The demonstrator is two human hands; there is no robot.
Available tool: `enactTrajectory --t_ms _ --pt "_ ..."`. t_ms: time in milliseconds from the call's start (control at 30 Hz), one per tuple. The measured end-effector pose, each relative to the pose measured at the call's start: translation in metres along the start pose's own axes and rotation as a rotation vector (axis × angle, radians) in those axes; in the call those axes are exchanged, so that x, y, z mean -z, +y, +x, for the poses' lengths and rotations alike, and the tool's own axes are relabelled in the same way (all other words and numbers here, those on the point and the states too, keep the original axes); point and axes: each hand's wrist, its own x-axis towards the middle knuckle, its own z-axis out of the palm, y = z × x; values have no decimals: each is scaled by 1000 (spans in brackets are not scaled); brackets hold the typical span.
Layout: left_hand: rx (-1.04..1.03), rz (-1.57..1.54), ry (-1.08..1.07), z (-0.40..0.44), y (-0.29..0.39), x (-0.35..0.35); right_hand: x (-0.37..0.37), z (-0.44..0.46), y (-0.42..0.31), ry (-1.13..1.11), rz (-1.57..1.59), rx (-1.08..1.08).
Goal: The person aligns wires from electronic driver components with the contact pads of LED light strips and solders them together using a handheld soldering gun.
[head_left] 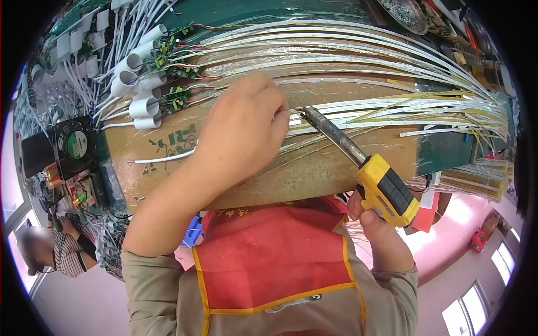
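Observation:
My left hand (241, 123) is closed in a pinch over the brown board (314, 173). Its fingertips are at the near ends of the white LED strips (358, 105); what they grip is hidden behind the fingers. My right hand (374, 218) is wrapped round the yellow and black handle of a soldering gun (386, 190). The gun's dark metal barrel slants up to the left, its tip just beside my left fingertips. A white cable (168, 159) with a bare blue wire end runs under my left wrist.
More LED strips (336, 33) fan out at the back, wired to small green circuit boards (178, 98) and white cylindrical housings (124, 83). A black fan (74, 144) stands at left. A metal dish (404, 14) is at back right. Another person (67, 246) sits at far left.

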Motion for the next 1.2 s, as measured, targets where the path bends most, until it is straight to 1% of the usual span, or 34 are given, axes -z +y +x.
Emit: enactTrajectory --t_ms 67,233,367,567,700,767,933,1200 --pt "-8 -4 11 0 -1 -1 -4 1 -3 29 22 1" --pt "25 2 5 0 1 0 1 -1 2 -4 -78 37" --pt "46 7 11 1 1 -1 -2 -2 1 43 -79 15" --pt "68 12 -5 5 4 -1 1 -3 1 42 -52 -35" --pt "92 6 -16 6 6 0 0 -4 -1 31 -89 -85" --pt "97 6 -20 7 6 0 -1 -2 -6 49 -50 -97" --pt "81 18 -16 7 6 0 -1 -4 0 40 -91 -88" --pt "90 16 -35 8 6 0 -3 -4 -1 35 -37 -87"
